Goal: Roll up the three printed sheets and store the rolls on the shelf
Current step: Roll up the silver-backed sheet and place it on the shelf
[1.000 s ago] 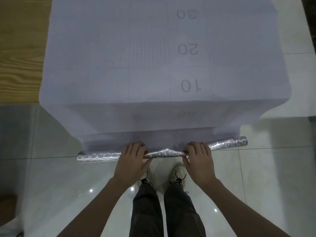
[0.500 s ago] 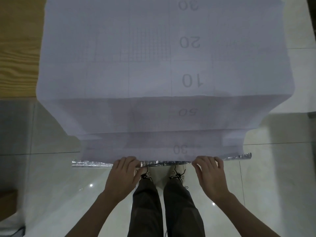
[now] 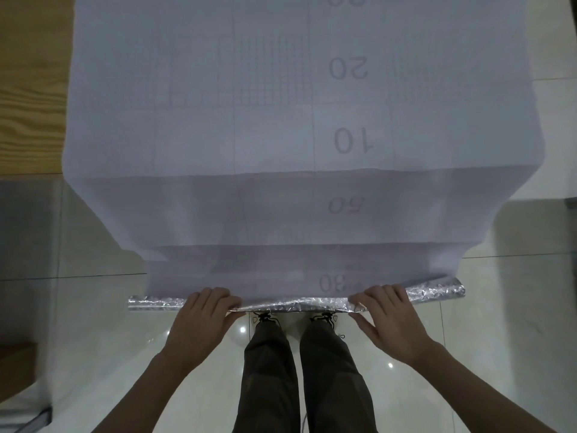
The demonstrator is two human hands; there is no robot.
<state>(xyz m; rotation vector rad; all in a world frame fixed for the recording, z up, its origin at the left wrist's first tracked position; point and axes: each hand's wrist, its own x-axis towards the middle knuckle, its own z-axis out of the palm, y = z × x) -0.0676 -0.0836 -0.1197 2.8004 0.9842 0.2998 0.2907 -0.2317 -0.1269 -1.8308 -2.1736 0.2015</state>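
Both hands [image 3: 293, 320] spread wider (knuckles up) gripping sheet [image 3: 281, 214].

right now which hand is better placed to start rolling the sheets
Neither alone: the left hand and right hand both grip the foil-edged end of the printed sheets, evenly either side of centre, so both should roll together.

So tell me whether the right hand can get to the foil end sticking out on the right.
Probably yes: the right hand already grips the foil-backed edge, and the exposed end lies just beside it, nothing between.
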